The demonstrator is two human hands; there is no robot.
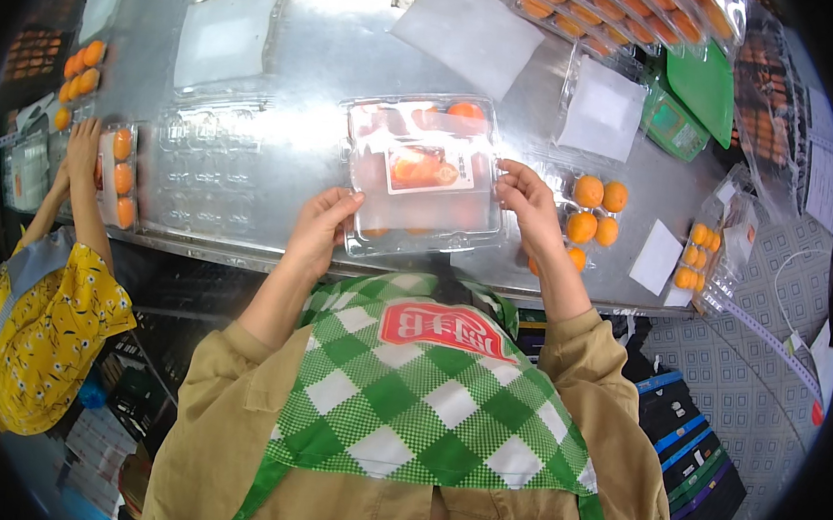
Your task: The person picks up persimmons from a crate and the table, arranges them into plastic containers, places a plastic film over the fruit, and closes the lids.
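Gripping a glossy clear clamshell [424,175] (orange fruit inside, seemingly), both hands' fingers [344,203] clasp its edges.

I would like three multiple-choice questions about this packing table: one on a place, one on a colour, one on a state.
1. Where do the loose orange round fruits lie, seen from the closed clear plastic clamshell box with a label?
A. To its right
B. On top of it
C. Under the table

2. What colour is the flat plastic tray at the far right of the shiny metal table?
A. Blue
B. Green
C. Red

3. How does the person hold the clamshell box?
A. With one hand only
B. With no hand on it
C. With both hands at its sides

Answers:
1 A, the fruits sit just beyond the right hand.
2 B, the tray is plainly green.
3 C, the left hand takes the near left corner and the right hand the right edge.
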